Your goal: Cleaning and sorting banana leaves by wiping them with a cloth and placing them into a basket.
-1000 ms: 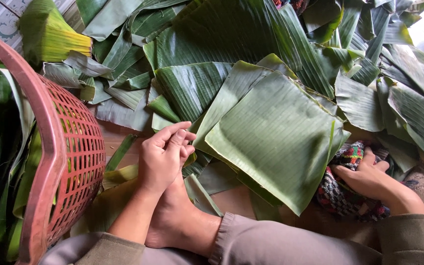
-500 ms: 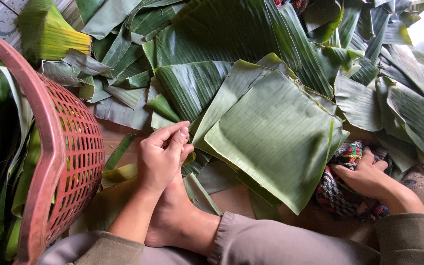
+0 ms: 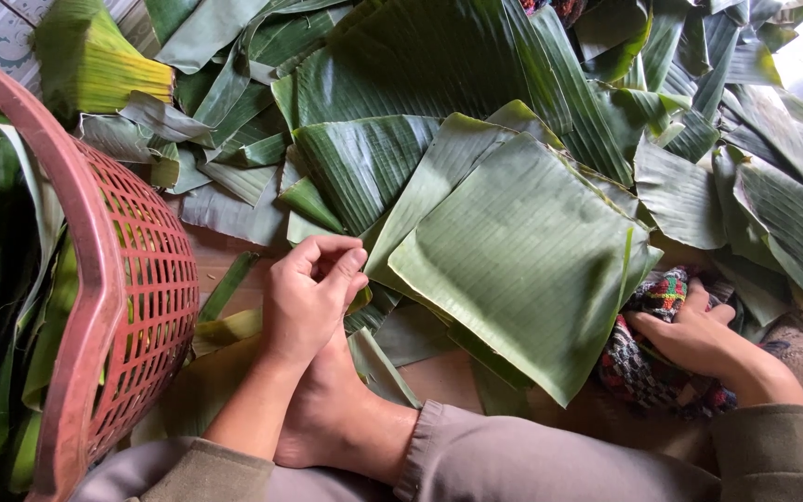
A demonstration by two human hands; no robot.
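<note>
Your left hand [image 3: 309, 297] is resting on your bare foot [image 3: 336, 418], fingers curled loosely with the thumb meeting the fingertips; whether anything thin is pinched there, you cannot tell. Its fingertips are sitting just beside the lower left edge of the top leaf [image 3: 522, 260], a squarish cut banana leaf lying flat on a stack of similar pieces. Your right hand [image 3: 690, 335] is pressing palm-down on a multicoloured woven cloth [image 3: 648, 307], fingers partly closed over it, and the top leaf's right corner is overhanging part of that cloth.

Loose leaves [image 3: 420, 65] are covering the floor beyond the stack, overlapping in all directions. A folded leaf bundle [image 3: 95, 65], yellowing at its lower edge, is lying at upper left. A narrow leaf strip [image 3: 227, 286] is lying between the basket and your left hand.

The red plastic basket [image 3: 132, 297] is standing at your left, touching nothing you hold. It is holding long green leaf strips [image 3: 2, 279], packed upright against its mesh wall.
</note>
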